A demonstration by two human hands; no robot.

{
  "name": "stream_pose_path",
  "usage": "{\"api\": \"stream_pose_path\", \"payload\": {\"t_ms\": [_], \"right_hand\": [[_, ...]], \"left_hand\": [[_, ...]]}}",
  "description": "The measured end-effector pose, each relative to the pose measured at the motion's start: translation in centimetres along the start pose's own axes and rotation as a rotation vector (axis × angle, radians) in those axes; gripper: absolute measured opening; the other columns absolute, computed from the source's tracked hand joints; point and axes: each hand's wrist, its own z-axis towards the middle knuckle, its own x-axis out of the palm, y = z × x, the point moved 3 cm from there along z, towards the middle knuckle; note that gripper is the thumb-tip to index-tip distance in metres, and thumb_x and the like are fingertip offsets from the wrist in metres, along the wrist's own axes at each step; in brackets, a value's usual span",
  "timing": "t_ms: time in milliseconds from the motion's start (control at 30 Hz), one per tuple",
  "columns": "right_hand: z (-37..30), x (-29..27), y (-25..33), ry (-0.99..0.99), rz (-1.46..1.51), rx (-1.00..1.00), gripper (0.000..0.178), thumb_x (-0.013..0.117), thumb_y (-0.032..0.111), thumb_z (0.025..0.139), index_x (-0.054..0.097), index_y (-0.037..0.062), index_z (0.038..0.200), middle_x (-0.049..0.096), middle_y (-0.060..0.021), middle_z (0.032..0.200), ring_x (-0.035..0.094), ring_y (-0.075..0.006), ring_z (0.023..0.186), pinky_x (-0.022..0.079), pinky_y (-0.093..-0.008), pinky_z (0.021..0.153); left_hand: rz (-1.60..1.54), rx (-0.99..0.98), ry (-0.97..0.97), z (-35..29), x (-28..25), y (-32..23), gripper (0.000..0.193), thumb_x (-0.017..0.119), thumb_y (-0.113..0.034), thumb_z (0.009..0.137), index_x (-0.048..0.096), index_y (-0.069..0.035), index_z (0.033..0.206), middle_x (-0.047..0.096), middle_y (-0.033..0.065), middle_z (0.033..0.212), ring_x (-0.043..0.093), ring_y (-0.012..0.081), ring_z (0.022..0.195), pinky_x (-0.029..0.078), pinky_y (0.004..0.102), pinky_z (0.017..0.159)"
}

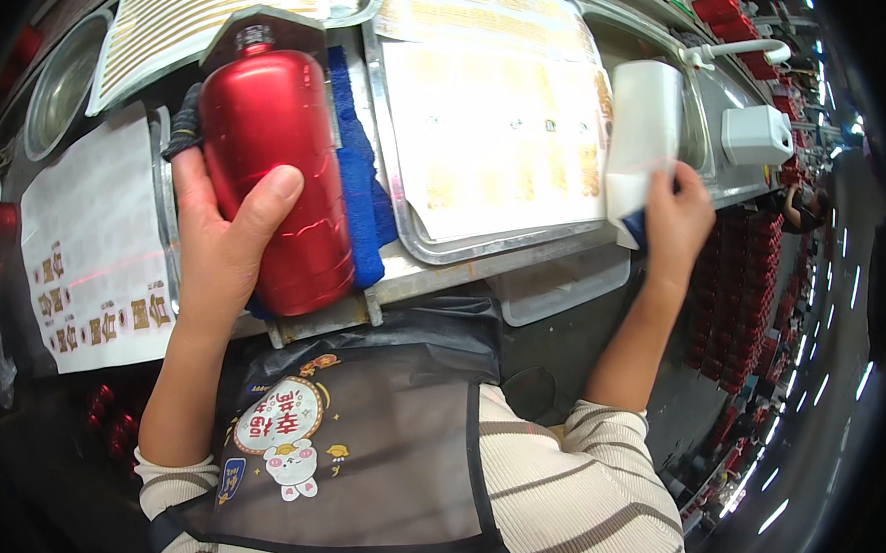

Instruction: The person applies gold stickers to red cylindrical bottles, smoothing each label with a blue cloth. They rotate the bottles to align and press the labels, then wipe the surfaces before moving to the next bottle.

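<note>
My left hand [227, 227] is wrapped round a glossy red metal bottle [281, 163] with a bare threaded neck, thumb across its front. The bottle leans slightly, neck away from me, beside a blue cloth [357, 162]. Dark material shows around a finger of that hand. At the right, my right hand [679, 214] pinches the lower edge of a translucent whitish strip [644, 112] with a dark blue patch at its bottom; the fingertips are partly hidden. Left of the strip, printed sheets [500, 139] lie in a metal tray [454, 249].
A sheet with brown prints [98, 258] lies at the left, near a round metal bowl [64, 86]. A striped sheet [196, 23] is behind the bottle. At the far right are a sink with a white faucet [740, 52] and a white plastic container [758, 135]. Stacked red bottles [738, 292] stand beyond.
</note>
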Motion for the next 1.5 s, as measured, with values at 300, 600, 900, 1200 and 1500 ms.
{"api": "stream_pose_path", "payload": {"t_ms": [300, 600, 900, 1200, 1500], "right_hand": [[-3.6, -5.6, -25.5, -0.261, -0.326, 0.551, 0.041, 0.060, 0.030, 0.080, 0.072, -0.0023, 0.101, 0.070, -0.0274, 0.097, 0.068, -0.0430, 0.093, 0.052, -0.0474, 0.085], [-5.2, 5.2, -20.0, -0.201, 0.128, 0.218, 0.042, 0.075, 0.029, 0.089, 0.069, -0.0025, 0.116, 0.071, -0.0191, 0.114, 0.068, -0.0272, 0.105, 0.051, -0.0372, 0.096], [-12.1, 2.6, 18.2, 0.619, 0.651, -0.818, 0.091, 0.089, 0.034, 0.069, 0.049, 0.0107, 0.148, 0.061, -0.0154, 0.092, 0.057, -0.0255, 0.071, 0.051, -0.0367, 0.066], [-15.0, 5.2, 19.2, 0.474, 0.786, -0.871, 0.097, 0.080, 0.005, 0.061, 0.045, 0.0127, 0.151, 0.055, -0.0139, 0.091, 0.059, -0.0298, 0.069, 0.051, -0.0391, 0.061], [-14.6, 4.8, 18.2, 0.522, 0.653, -0.732, 0.092, 0.079, 0.006, 0.062, 0.049, 0.0121, 0.149, 0.054, -0.0141, 0.091, 0.057, -0.0262, 0.071, 0.050, -0.0349, 0.064]], "left_hand": [[0.099, 0.020, 0.006, -0.1, -0.5, 0.3, 0.064, 0.074, -0.031, 0.089, 0.042, 0.002, 0.133, 0.057, 0.0158, 0.126, 0.058, 0.0199, 0.114, 0.047, 0.0339, 0.099], [-0.098, 0.005, 0.044, -0.5, -2.7, 0.1, 0.058, 0.063, -0.022, 0.097, 0.039, -0.003, 0.146, 0.054, 0.0108, 0.137, 0.054, 0.0153, 0.123, 0.041, 0.0309, 0.107], [0.013, 0.035, 0.127, -2.3, -3.7, 0.9, 0.073, 0.076, -0.021, 0.090, 0.035, -0.001, 0.148, 0.052, 0.0156, 0.140, 0.049, 0.0221, 0.130, 0.038, 0.0372, 0.111], [-0.055, -0.003, 0.268, -1.7, -3.3, 1.0, 0.070, 0.078, -0.023, 0.089, 0.036, 0.004, 0.138, 0.056, 0.0180, 0.135, 0.052, 0.0206, 0.126, 0.043, 0.0354, 0.106], [0.296, 0.148, 0.128, -2.5, -2.2, -0.1, 0.052, 0.072, -0.019, 0.093, 0.047, 0.007, 0.130, 0.059, 0.0215, 0.131, 0.058, 0.0231, 0.120, 0.047, 0.0349, 0.102]]}}
